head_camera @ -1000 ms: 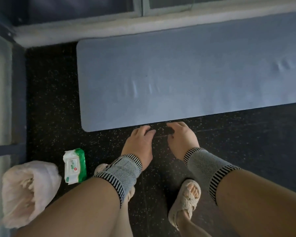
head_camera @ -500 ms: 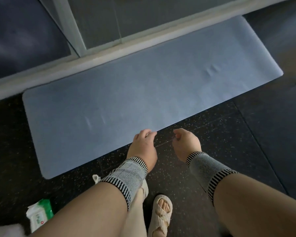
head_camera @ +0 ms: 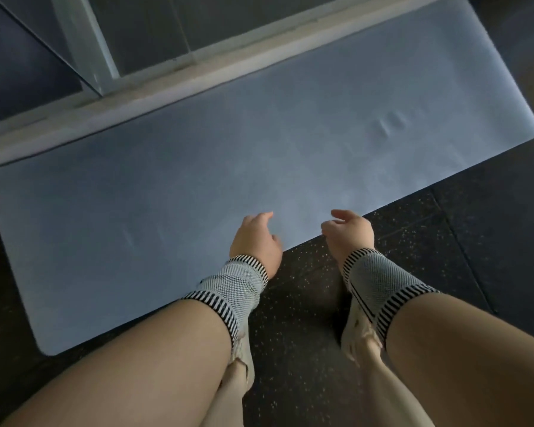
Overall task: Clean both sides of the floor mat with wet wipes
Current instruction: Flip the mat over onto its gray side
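Both hands, left (head_camera: 255, 241) and right (head_camera: 349, 234), hover loose and empty over the mat (head_camera: 198, 167), likely light and floppy, best lifted by its near edge.

No readable text or labels.

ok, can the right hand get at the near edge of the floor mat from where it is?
Probably yes. The right hand hangs right by the near edge of the floor mat, fingers loosely curled and holding nothing. Only bare speckled floor lies beside it. Whether it already touches the edge is unclear.
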A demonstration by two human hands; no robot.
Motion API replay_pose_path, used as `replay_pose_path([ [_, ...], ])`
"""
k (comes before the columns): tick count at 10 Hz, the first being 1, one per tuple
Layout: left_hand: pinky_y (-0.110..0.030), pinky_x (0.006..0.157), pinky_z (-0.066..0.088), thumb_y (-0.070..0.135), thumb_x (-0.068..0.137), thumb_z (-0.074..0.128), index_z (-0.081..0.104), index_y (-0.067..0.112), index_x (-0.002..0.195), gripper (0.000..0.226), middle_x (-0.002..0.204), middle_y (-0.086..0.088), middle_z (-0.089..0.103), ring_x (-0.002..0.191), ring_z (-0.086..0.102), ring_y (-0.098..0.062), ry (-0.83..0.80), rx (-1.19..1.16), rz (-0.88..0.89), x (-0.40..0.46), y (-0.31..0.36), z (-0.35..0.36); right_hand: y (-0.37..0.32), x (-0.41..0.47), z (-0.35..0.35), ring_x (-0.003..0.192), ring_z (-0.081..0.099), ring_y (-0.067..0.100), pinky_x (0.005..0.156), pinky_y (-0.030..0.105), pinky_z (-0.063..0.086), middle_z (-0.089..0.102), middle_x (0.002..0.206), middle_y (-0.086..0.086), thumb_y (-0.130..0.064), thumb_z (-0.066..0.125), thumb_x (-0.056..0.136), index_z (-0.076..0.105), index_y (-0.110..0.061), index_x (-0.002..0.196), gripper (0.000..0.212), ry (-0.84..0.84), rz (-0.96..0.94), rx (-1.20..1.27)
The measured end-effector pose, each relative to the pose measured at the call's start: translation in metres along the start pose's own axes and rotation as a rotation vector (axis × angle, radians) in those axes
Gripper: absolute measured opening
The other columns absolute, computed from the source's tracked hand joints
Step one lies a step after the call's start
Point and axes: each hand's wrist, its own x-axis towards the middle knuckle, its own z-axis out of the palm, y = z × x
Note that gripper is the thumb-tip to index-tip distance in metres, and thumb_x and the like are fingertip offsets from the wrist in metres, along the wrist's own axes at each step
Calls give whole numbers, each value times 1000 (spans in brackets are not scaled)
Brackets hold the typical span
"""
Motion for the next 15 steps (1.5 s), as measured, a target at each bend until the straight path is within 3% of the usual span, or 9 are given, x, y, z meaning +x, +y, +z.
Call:
replay_pose_path([
  [2, -30, 103, 41, 14, 95, 55, 49, 10, 139, 45, 139, -7, 54, 123, 54, -23, 77, -416, -470, 57, 1, 44, 25, 93, -3, 101, 64, 35, 90, 46, 52, 64, 111, 23, -2, 56, 86, 58, -2, 115, 29, -125, 299, 347],
  [3, -35, 67, 52, 15, 94, 60, 58, 9, 126, 33, 110, -8, 65, 99, 63, -20, 139, -1017, -819, 85, 2, 77, 41, 134, 2, 115, 55, 40, 97, 51, 46, 54, 127, 27, -4, 51, 87, 53, 3, 112, 26, -204, 363, 366],
  [4, -34, 60, 46, 25, 98, 53, 54, 8, 124, 31, 99, -7, 62, 88, 63, -17, 198, -1327, -928, 119, -6, 110, 63, 174, 18, 121, 52, 34, 97, 43, 45, 49, 135, 21, -9, 48, 90, 46, 2, 129, 41, -274, 444, 406],
  [6, -44, 91, 43, 42, 103, 36, 34, 5, 145, 56, 126, -15, 55, 121, 54, -29, 179, -1620, -1010, 173, -42, 198, 121, 228, 63, 127, 47, 28, 94, 37, 44, 44, 141, 14, -18, 46, 92, 40, -2, 135, 47, -350, 622, 530],
  [9, -55, 106, 35, 52, 98, 39, 34, 3, 145, 68, 112, -15, 52, 130, 43, -30, 182, -1725, -1197, 186, -83, 261, 168, 250, 86, 130, 45, 23, 106, 35, 39, 43, 144, 10, -14, 41, 97, 30, -8, 144, 48, -314, 713, 481],
  [12, -53, 108, 34, 55, 97, 39, 28, 10, 150, 71, 145, -14, 42, 132, 44, -31, 373, -1891, -1184, 184, -90, 257, 174, 251, 81, 111, 58, 25, 93, 35, 47, 57, 127, 11, -22, 45, 96, 38, -9, 138, 44, -231, 756, 733],
  [13, -43, 93, 49, 57, 95, 42, 40, 6, 138, 67, 130, -13, 52, 115, 54, -28, 372, -1892, -1191, 177, -86, 250, 168, 248, 81, 85, 63, 17, 76, 27, 52, 64, 96, 4, -30, 57, 92, 57, -8, 116, 33, -219, 737, 645],
  [14, -32, 60, 50, 52, 93, 52, 54, 4, 106, 50, 102, -8, 59, 87, 60, -20, 384, -1827, -1218, 160, -84, 241, 158, 242, 75, 64, 57, 11, 63, 21, 49, 62, 75, -1, -36, 66, 86, 63, -12, 95, 26, -190, 686, 571],
  [15, -27, 56, 47, 36, 92, 62, 61, 11, 98, 26, 93, 0, 63, 78, 61, -12, 347, -1698, -1151, 136, -82, 227, 136, 230, 58, 57, 53, 9, 59, 21, 47, 61, 67, -2, -32, 67, 85, 63, -12, 85, 20, -169, 592, 516],
])
